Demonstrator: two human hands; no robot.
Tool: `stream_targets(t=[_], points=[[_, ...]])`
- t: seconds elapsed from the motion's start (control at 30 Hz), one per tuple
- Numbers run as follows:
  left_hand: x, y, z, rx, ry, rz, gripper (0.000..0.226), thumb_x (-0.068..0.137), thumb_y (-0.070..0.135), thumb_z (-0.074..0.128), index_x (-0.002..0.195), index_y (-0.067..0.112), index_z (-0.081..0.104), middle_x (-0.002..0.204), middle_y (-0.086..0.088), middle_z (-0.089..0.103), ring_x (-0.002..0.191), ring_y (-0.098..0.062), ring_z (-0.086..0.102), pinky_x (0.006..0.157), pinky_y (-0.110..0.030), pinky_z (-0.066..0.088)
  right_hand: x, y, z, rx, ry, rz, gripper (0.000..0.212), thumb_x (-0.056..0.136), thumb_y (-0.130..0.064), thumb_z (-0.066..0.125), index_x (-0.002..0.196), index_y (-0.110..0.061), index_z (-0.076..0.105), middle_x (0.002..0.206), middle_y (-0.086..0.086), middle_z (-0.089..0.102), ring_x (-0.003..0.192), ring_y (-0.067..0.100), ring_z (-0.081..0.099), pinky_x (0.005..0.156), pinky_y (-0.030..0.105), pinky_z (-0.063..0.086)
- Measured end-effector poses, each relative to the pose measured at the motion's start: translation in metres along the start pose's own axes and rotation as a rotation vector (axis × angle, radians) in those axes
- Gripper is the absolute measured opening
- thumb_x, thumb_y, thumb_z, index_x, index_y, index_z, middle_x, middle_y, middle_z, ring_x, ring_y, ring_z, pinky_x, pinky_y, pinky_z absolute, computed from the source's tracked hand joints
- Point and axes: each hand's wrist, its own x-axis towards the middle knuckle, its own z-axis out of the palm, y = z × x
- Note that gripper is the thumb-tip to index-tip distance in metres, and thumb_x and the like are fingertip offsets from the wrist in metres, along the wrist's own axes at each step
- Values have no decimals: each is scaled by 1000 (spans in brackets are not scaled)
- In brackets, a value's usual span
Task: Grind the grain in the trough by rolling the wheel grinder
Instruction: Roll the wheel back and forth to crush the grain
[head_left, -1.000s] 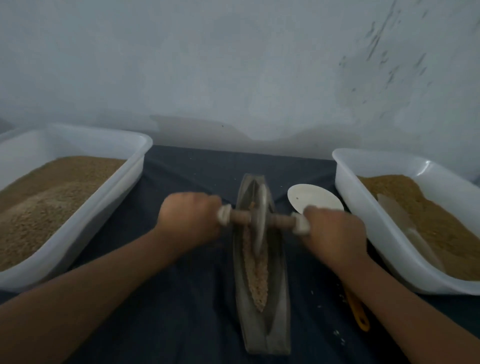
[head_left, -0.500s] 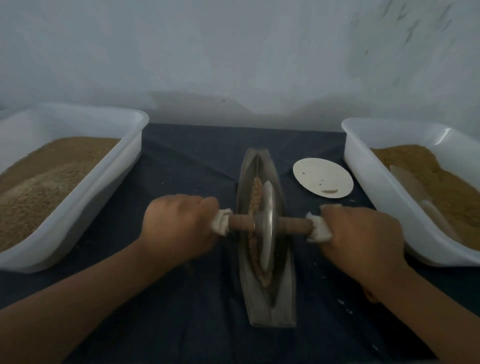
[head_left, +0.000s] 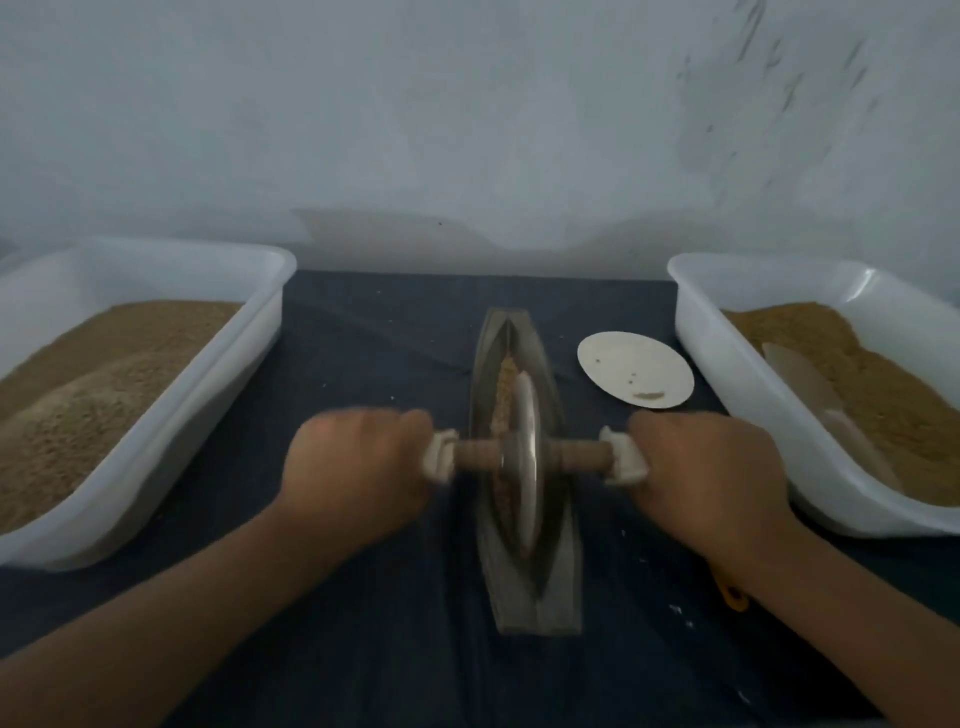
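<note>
Weight does the grinding here, we judge: the wheel (head_left: 525, 457) looks like a stiff metal disc on a wooden axle, heavy enough to crush if we bear down evenly, though its thin rim would lean if one side pushed harder. We hold it at its two cloth-wrapped ends, the left hand (head_left: 356, 473) clenched round one and the right hand (head_left: 711, 478) clenched round the other. The wheel stands upright between them in the groove of the trough (head_left: 537, 608). Grain (head_left: 503, 384) shows in the groove just beyond the hands, loose and likely to spill over the low lips if we rush. The trough is narrow and tapers to a point at each end, so we expect the wheel to ride up there. Open groove lies ahead of the hands, with less toward the wrists. It sits free on the cloth (head_left: 363, 338) and may slide. A plate (head_left: 634, 369) lies just beyond the right hand, near its forward path. The left tub (head_left: 208, 395) and right tub (head_left: 727, 374) stand outside either hand, apart from the knuckles. A yellow object (head_left: 733, 597), mostly hidden, pokes out by the right wrist.
</note>
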Motion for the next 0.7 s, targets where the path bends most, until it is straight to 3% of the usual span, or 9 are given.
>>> stream_targets(t=[0.07, 0.13, 0.23, 0.33, 0.47, 0.5, 0.6, 0.7], points=[[-23, -2, 2, -44, 32, 33, 44, 76, 37, 82, 63, 28, 41, 52, 10, 43, 40, -15, 34, 49, -21, 18, -15, 4, -1, 83, 22, -88, 24, 79, -51, 56, 68, -31, 45, 57, -10, 46, 45, 16, 44, 40, 33, 42], [-15, -2, 7, -53, 3, -4, 45, 76, 34, 82, 62, 28, 40, 50, 8, 42, 39, -16, 33, 51, -20, 14, 1, 6, 6, 105, -6, -87, 30, 81, -54, 48, 69, -27, 53, 58, -7, 51, 47, 18, 49, 43, 37, 47], [34, -9, 26, -13, -1, -94, 48, 78, 37, 78, 59, 28, 35, 52, 7, 47, 42, -21, 43, 49, -21, 22, 62, 11, 29, -59, 1, -25, 35, 96, -52, 54, 73, -26, 57, 65, -12, 53, 52, 18, 54, 45, 22, 37], [88, -19, 35, -11, -105, -222, 43, 91, 51, 57, 61, 25, 40, 65, 4, 57, 58, -27, 58, 56, -29, 37, 109, 13, 44, -125, 3, 70, 38, 94, -48, 69, 72, -25, 50, 63, -7, 50, 51, 21, 49, 46, 26, 26], [78, -12, 30, 35, -128, -228, 38, 98, 49, 52, 69, 25, 51, 67, 5, 58, 56, -21, 51, 56, -30, 39, 96, 3, 32, -107, -91, 127, 33, 98, -48, 53, 72, -27, 53, 63, -7, 53, 54, 16, 50, 50, 31, 44], [58, -10, 26, 40, -107, -190, 35, 97, 47, 55, 69, 25, 51, 64, 7, 55, 53, -21, 51, 54, -29, 39, 77, 1, 26, -106, -86, 113, 31, 95, -47, 53, 70, -28, 51, 60, -8, 48, 51, 12, 44, 47, 29, 40], [-4, -5, 11, -25, 23, -25, 37, 83, 43, 72, 66, 27, 43, 55, 9, 45, 41, -19, 42, 46, -22, 27, 15, -3, -2, -52, 34, -11, 31, 82, -44, 64, 67, -31, 40, 55, -12, 38, 45, 10, 34, 45, 23, 20], [-24, -3, 9, -59, 16, 6, 53, 73, 37, 82, 69, 32, 29, 54, 12, 35, 39, -16, 31, 51, -19, 10, -9, 1, -4, 30, 110, -102, 29, 85, -46, 56, 67, -27, 43, 56, -8, 43, 46, 17, 39, 44, 27, 28]])
